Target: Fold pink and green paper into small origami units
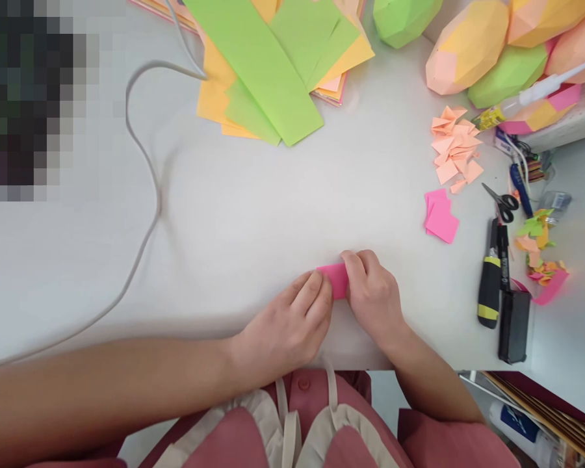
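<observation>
A small pink piece of paper (339, 279) lies near the front edge of the white table, between my two hands. My left hand (297, 315) is closed on its left side, fingertips pressed over the paper. On the right side, my right hand (374, 292) pinches the paper between thumb and curled fingers. Part of the paper is hidden under the fingers. A few pink paper squares (441, 218) lie in a small stack to the right. Behind them is a pile of folded peach paper pieces (455, 148).
Green and orange paper sheets (263, 65) lie at the back. Faceted paper shapes (468, 45) and a glue bottle (511, 104) are at back right. Scissors (503, 203), a utility knife (490, 292) and a black box (513, 325) line the right edge. A white cable (158, 195) crosses the left.
</observation>
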The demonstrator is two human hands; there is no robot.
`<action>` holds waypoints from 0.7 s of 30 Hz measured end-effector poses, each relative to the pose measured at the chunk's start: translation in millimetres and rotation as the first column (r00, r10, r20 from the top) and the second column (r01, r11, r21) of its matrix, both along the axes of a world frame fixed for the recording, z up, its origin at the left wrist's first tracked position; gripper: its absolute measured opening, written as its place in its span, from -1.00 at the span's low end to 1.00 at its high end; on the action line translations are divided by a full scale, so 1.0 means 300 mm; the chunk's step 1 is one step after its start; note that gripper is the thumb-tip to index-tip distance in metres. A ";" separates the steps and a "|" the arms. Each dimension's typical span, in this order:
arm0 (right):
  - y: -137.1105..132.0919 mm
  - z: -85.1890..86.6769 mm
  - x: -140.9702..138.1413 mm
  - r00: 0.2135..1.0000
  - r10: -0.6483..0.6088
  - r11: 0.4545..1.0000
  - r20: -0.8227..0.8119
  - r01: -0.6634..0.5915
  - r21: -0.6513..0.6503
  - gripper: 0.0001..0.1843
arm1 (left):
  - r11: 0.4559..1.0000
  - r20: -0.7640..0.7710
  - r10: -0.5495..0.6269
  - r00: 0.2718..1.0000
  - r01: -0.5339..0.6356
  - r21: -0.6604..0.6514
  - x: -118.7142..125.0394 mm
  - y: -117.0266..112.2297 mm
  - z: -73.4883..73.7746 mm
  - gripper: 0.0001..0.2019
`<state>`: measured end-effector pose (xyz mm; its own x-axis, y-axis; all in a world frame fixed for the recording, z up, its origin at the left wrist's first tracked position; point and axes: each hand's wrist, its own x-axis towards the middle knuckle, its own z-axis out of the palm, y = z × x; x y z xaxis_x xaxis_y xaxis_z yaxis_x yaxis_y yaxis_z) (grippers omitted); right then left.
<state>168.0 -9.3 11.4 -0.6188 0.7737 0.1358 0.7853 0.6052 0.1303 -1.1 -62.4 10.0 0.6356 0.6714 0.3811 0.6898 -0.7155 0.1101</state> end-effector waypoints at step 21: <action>-0.002 0.001 -0.007 1.000 -0.012 1.000 0.012 0.012 0.009 -0.70 | 0.996 0.034 -0.088 0.996 0.088 -0.011 -0.002 0.014 -0.011 -0.82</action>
